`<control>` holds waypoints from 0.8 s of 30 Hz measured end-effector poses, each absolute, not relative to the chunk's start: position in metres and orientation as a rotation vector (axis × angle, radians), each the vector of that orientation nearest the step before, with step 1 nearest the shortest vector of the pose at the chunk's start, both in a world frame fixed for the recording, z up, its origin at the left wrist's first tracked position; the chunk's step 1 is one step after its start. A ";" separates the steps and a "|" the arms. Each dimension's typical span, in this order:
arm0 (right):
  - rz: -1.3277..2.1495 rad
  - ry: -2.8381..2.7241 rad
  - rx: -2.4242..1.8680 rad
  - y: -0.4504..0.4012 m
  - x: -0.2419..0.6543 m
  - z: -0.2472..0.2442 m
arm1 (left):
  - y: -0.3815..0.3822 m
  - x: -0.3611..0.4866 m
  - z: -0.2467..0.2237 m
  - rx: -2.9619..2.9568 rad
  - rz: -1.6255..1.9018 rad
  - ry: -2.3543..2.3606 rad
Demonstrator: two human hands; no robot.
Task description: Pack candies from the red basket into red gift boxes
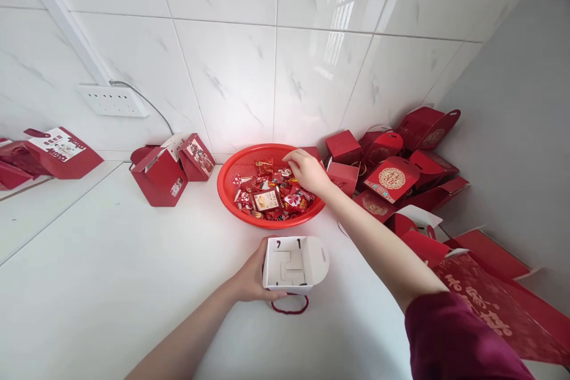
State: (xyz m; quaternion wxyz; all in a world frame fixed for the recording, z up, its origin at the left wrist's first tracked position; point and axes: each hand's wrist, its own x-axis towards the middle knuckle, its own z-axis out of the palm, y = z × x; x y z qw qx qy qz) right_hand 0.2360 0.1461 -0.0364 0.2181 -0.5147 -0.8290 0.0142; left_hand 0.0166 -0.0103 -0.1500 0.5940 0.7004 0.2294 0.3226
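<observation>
The left hand (255, 276) was clamped on an open white-lined box (285, 264) on the six o'clock side of the red basket (228, 202), its rounded flap (317, 260) towards three o'clock and a dark red cord (290, 312) at its near side. The right hand (307, 171) was over the basket's two o'clock side, fingers bent, apart from the left; whether it gripped anything could not be told. Wrapped sweets (267, 199) lay in the basket. On the bench (133, 279), two red boxes (161, 181) stood at nine o'clock from it, and a heap of red boxes (392, 178) lay towards three.
</observation>
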 end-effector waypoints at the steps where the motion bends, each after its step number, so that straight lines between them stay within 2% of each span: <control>1: 0.070 -2.374 -1.494 0.168 0.232 -0.039 | -0.010 0.016 -0.149 1.622 0.747 0.535; 6: 0.167 -2.659 -1.656 0.234 0.216 -0.070 | -0.008 0.015 -0.151 1.616 0.754 0.555; 16: 0.076 -2.692 -1.886 0.243 0.219 -0.088 | -0.007 0.014 -0.149 1.606 0.736 0.572; 24: 0.073 -2.584 -1.585 0.227 0.224 -0.059 | -0.008 0.016 -0.148 1.617 0.746 0.586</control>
